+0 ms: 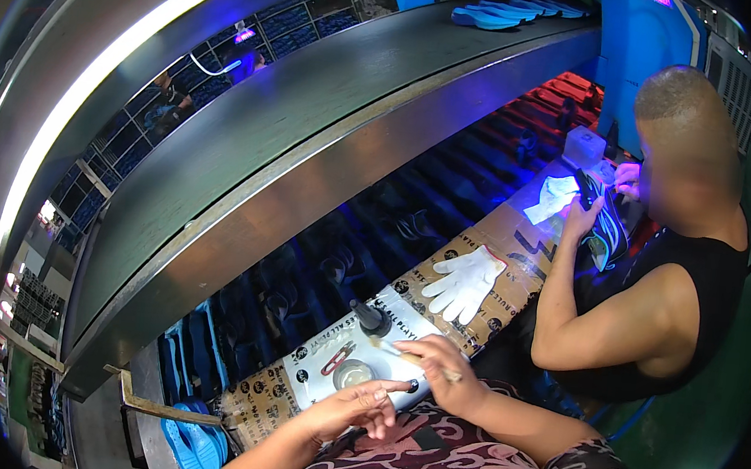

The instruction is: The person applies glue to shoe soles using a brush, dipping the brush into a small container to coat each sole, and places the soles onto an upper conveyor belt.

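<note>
My right hand [450, 376] is closed around the wooden handle of a small brush [418, 358], its bristle end pointing left over the white-covered part of the bench. My left hand [358, 414] holds nothing; its index finger stretches to the right and the other fingers are loosely bent. Just beyond that hand stands a small round cup [353, 376] with pale contents. Beside the cup lies a small red-handled tool [338, 358], too small to name surely. Behind them stands a black bottle with a nozzle [371, 318].
A white glove [464, 284] lies on the cardboard-covered bench [520, 239]. To the right, a person works on a dark shoe upper [606, 230] under violet light. A conveyor belt [316, 102] carries blue soles [496, 15]. More blue soles [193, 443] lie at lower left.
</note>
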